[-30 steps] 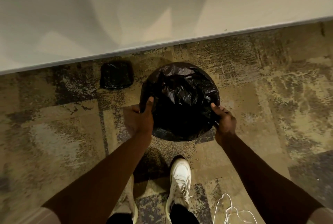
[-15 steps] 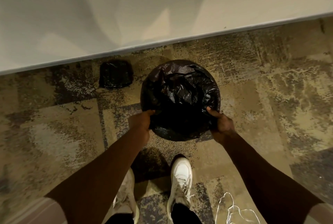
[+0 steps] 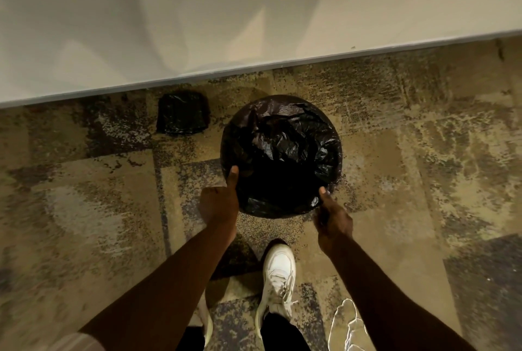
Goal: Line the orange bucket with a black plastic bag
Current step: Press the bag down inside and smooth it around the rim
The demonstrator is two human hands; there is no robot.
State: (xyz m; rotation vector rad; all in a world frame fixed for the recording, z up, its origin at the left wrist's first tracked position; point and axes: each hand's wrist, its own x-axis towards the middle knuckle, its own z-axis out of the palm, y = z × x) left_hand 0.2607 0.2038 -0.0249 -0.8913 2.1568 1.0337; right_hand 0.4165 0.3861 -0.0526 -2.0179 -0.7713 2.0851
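Observation:
A round bucket stands on the carpet near the wall, wholly covered by a crinkled black plastic bag (image 3: 282, 147) draped over its mouth and sides; no orange shows. My left hand (image 3: 219, 201) grips the bag at the bucket's near-left rim, thumb lying up along the plastic. My right hand (image 3: 333, 216) holds the bag at the near-right rim, thumb on the plastic and fingers curled under the edge.
A folded pack of black bags (image 3: 183, 116) lies on the carpet left of the bucket, by the wall (image 3: 254, 12). My white shoes (image 3: 279, 274) stand just behind the bucket. A clear plastic wrapper (image 3: 347, 328) lies at the lower right.
Both hands have slid down the bucket's near side, pulling the bag's edge lower. The left thumb points up again after curling over at half a second ago.

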